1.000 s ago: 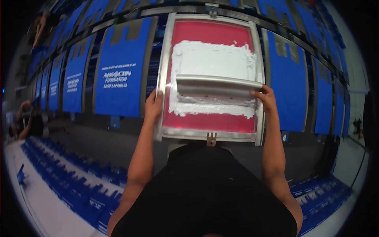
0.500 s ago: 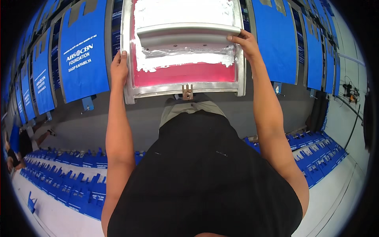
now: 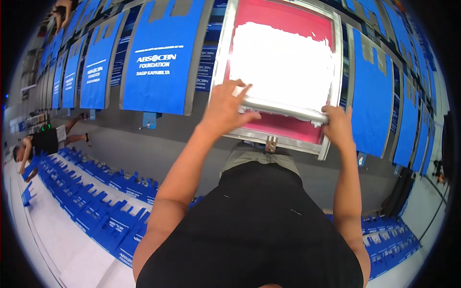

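A screen-printing frame (image 3: 337,72) with a metal rim and pink mesh (image 3: 293,126) lies in front of me. Thick white ink (image 3: 283,67) covers much of the mesh. Across the near part of the ink rests a metal squeegee (image 3: 288,111). My right hand (image 3: 339,127) grips its right end, fingers curled round it. At the squeegee's left end is my left hand (image 3: 225,108), thumb and fingers spread apart; it does not appear to be closed on the bar. A small metal clamp (image 3: 271,144) sits on the frame's near edge.
Blue bags with white print (image 3: 158,91) lie on boards left of the frame; plain blue ones (image 3: 370,96) lie to the right. Rows of blue bags (image 3: 91,211) cover a white surface behind me. A person (image 3: 45,139) bends at the far left, another shows at the upper left.
My left hand has left the frame's side and moved to the squeegee's left end. The squeegee is now nearer the frame's near edge. The view has swung, shifting the frame rightward.
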### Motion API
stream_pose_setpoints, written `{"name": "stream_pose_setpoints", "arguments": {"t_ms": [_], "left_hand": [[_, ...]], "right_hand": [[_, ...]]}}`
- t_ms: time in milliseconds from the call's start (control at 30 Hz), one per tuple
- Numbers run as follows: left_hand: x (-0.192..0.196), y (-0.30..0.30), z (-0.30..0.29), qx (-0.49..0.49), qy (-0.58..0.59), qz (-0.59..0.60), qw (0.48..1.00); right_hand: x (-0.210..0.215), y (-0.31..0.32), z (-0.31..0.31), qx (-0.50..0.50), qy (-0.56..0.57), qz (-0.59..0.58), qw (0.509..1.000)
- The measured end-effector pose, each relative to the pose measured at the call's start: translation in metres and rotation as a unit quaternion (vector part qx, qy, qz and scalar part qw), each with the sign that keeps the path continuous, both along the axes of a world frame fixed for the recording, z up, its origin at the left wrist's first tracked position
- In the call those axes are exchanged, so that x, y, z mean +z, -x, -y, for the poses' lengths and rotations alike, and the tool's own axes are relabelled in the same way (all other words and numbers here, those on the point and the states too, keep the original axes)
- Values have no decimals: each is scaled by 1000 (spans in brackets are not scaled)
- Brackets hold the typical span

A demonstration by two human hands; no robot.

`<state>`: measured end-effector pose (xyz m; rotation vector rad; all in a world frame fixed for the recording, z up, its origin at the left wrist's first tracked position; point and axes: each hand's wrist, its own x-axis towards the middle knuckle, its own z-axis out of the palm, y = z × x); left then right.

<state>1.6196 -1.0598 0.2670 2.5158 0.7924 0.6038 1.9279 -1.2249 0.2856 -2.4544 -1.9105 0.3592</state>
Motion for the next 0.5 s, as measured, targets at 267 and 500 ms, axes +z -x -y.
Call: {"name": "stream_pose_setpoints", "arguments": {"t_ms": [267, 500], "left_hand": [[8, -54, -36, -85, 31, -192, 977], [-35, -118, -146, 8, -84, -77, 993]], "right_hand": [[-1, -15, -23, -14, 17, -111, 994], [-30, -87, -147, 44, -134, 48, 989]]}}
